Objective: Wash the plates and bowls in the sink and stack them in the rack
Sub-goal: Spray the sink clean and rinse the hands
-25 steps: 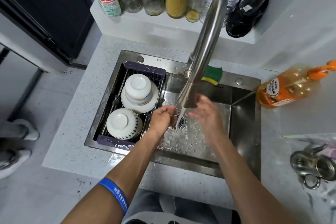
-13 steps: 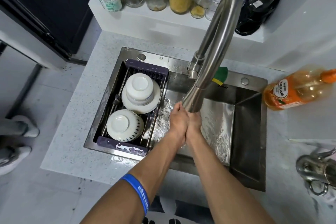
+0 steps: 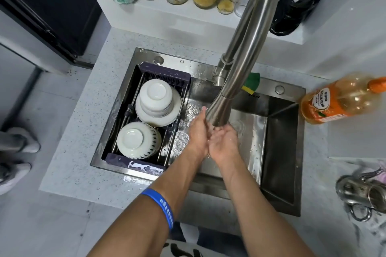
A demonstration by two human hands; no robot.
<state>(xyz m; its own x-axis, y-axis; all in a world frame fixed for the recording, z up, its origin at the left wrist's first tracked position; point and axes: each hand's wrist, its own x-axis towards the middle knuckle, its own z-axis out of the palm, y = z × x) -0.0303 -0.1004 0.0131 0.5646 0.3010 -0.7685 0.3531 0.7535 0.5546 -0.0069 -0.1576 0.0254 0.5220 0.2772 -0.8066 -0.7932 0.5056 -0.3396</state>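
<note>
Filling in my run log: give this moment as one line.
stage: rinsing hands | left hand and right hand: pressed together under steel tap spout | white bowls upturned in dark sink rack | basin: no dishes visible

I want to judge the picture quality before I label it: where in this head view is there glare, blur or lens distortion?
Head view: bright glare streaks run along the steel faucet and on the wet sink floor; the orange bottle at the right edge is smeared by blur; wide-angle distortion bends the counter edges and stretches the forearms; the bowls in the rack and both hands, left hand and right hand, are fairly sharp.
</note>
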